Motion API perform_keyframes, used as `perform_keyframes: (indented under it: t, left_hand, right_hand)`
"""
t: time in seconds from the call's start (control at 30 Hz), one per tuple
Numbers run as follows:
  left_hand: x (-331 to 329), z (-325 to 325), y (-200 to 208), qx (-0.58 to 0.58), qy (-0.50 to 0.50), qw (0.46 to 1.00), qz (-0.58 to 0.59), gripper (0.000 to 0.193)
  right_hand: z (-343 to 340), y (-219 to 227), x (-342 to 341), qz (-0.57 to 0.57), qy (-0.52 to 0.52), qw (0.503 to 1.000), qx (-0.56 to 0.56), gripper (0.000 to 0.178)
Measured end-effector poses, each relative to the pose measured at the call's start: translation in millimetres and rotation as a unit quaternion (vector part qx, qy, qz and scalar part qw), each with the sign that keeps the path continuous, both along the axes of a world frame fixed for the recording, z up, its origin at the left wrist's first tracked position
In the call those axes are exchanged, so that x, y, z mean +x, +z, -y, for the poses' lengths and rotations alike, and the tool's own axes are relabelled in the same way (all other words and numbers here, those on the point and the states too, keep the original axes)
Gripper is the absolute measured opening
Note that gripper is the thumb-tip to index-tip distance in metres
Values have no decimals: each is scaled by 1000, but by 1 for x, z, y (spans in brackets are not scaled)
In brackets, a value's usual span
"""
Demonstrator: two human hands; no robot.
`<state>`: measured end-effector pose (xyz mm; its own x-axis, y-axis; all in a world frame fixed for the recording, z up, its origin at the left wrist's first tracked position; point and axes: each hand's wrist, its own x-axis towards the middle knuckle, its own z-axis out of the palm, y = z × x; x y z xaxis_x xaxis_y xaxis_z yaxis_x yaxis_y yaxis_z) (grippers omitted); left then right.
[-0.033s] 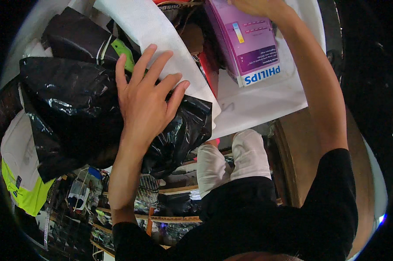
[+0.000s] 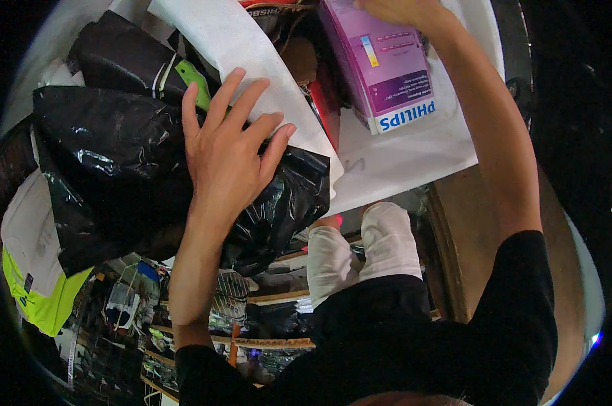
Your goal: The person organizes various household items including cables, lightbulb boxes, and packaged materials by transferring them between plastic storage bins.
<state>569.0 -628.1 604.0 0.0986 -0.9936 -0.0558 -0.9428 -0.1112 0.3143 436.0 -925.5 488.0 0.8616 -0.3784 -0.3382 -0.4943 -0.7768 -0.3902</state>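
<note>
My left hand (image 2: pixel 226 145) lies with its fingers spread over a crumpled, glossy black plastic bag (image 2: pixel 116 152). Its fingertips reach toward a white curved strip (image 2: pixel 241 44), which runs down from the top edge. Close to my index finger a bright green piece (image 2: pixel 194 81) shows among dark plastic. At the top edge, my right hand (image 2: pixel 407 12) rests against the far part of a purple cardboard box (image 2: pixel 387 68) with a white end. Most of its fingers are cut off by the picture's edge, so the grip cannot be made out. The box leans on a white surface (image 2: pixel 407 155).
Between strip and box lie red and brown items (image 2: pixel 323 111). A pale grey and neon yellow garment (image 2: pixel 42 257) is at the far left. Below are shelves (image 2: pixel 275 342) with plastic-wrapped goods, and a brown board (image 2: pixel 482 216) stands right of my white-covered knees (image 2: pixel 387 240).
</note>
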Motion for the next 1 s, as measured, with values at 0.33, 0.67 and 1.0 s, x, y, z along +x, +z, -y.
perform_keyframes:
  t: [0.33,0.67,1.0]
  left_hand:
    - [-7,7,-9,-20,-38,999,21,18]
    - [9,-64,128,-219,107,926,-288,32]
    - [-6,-172,37,-176,565,776,-218,76]
  right_hand:
    - [-2,-12,-14,-47,-25,995,-79,28]
    - [-180,111,-17,298,-236,900,212,45]
    - [-283,112,46,217,-257,940,57,91]
